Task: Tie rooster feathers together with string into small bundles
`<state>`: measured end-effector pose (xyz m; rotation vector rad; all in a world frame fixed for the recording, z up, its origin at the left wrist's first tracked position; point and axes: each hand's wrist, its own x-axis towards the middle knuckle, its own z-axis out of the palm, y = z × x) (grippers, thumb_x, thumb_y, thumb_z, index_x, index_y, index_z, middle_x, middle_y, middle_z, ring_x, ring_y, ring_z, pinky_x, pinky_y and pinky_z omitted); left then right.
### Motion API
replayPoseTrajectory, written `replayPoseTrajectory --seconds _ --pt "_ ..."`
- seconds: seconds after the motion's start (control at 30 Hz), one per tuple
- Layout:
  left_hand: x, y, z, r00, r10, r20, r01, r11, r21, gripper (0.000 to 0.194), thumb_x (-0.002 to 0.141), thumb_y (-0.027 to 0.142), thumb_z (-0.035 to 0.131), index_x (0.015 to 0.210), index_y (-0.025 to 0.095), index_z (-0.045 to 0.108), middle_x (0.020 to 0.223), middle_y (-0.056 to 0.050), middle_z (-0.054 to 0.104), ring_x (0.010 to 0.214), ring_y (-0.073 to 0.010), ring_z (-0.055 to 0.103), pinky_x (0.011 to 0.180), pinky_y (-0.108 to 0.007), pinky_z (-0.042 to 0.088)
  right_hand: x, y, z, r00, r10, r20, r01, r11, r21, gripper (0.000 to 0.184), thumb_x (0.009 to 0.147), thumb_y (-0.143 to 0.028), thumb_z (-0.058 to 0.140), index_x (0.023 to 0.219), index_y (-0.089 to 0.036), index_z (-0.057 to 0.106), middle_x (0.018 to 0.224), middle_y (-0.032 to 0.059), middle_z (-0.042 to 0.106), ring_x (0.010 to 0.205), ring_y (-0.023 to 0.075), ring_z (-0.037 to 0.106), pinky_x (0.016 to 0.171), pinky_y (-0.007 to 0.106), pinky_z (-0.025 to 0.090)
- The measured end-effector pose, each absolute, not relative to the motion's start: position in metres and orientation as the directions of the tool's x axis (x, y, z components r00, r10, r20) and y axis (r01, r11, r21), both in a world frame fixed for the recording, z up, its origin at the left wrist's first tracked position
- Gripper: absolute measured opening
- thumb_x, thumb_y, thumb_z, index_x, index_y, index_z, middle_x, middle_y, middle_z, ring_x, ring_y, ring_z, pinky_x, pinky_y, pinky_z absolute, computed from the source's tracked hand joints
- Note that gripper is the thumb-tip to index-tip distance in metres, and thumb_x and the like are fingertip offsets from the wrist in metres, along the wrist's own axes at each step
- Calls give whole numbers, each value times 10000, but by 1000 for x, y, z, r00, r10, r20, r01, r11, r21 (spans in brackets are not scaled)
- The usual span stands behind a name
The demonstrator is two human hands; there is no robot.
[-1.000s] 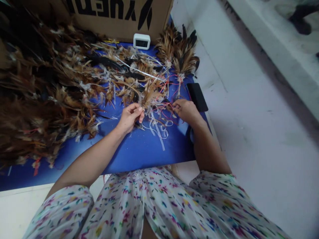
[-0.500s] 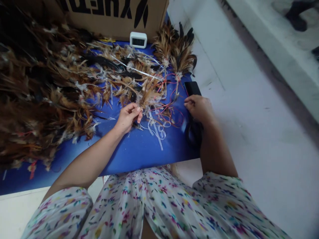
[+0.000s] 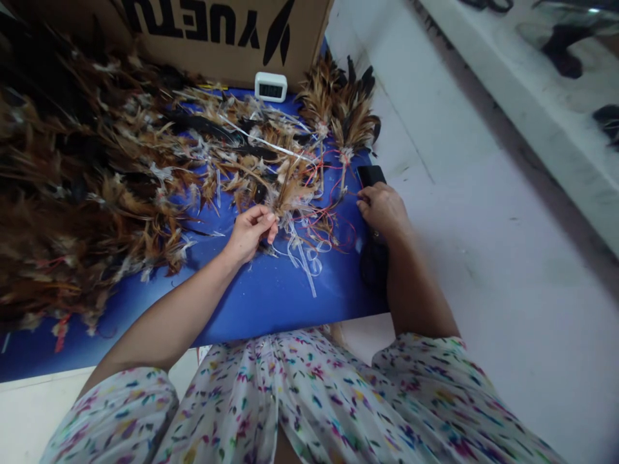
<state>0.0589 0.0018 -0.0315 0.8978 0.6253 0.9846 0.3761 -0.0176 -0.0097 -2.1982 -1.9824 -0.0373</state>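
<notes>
My left hand (image 3: pixel 251 233) is closed in a pinch at the base of a brown feather (image 3: pixel 296 196), just above the front part of the blue table. Beside those fingertips lie curled clear plastic strips (image 3: pixel 304 261) and a tangle of red thread (image 3: pixel 329 222). My right hand (image 3: pixel 384 207) is closed too, thumb against bent forefinger, at the table's right edge. Whatever it pinches, perhaps thread, is too small to make out. A flat black object (image 3: pixel 371 174) lies right behind it, and a dark thing (image 3: pixel 374 264) sits partly hidden by the right forearm.
Heaped brown and black feathers (image 3: pixel 97 200) cover the left of the blue table (image 3: pixel 271 303). Tied feather bundles (image 3: pixel 351 132) lie at the back right, near a small white digital clock (image 3: pixel 271 87). Behind stands a cardboard box (image 3: pixel 232 58). A pale wall (image 3: pixel 464 212) borders the right side.
Both hands keep their pinched shapes and nearly the same places. The view has tilted up slightly, so more of the box and the right-hand ledge shows.
</notes>
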Motion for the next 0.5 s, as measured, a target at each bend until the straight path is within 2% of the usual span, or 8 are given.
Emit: replayPoseTrajectory --seconds 0.13,0.23,0.3,0.4,0.5 --pt "59 2 -32 429 901 -61 -425 261 867 422 654 447 879 694 153 578 547 33 632 413 -62 532 406 -183 424 359 -10 -9 -38 992 119 994 49 -93 430 839 -207 550 1243 -110 661 1182 200 642 1119 341 573 981 487 470" --pt "59 2 -32 427 902 -64 -427 263 865 432 647 452 881 692 154 571 544 33 633 408 -60 529 405 -180 425 346 -7 -8 -127 985 113 987 137 -81 459 856 -201 540 1303 -168 635 1280 175 607 1149 341 546 950 487 461" --pt "59 2 -32 430 901 -62 -430 265 863 442 643 457 883 695 152 568 544 35 635 406 -58 530 404 -175 427 338 -7 -9 -176 976 128 981 185 -61 384 879 -212 528 1230 -194 683 1317 159 598 1160 350 530 927 495 450" --pt "58 3 -32 434 899 -60 -435 267 860 440 643 455 884 705 147 576 546 38 637 407 -55 535 404 -166 426 330 -7 -13 -217 963 159 972 228 -56 270 913 -235 501 989 -173 752 1215 156 658 1113 341 544 911 488 437" --pt "58 3 -32 431 901 -57 -449 268 852 422 648 439 884 708 144 588 547 35 640 405 -56 534 402 -165 427 332 -6 -16 -223 949 222 947 265 -183 203 889 -230 546 877 -167 738 1036 136 718 1008 298 603 902 452 459"
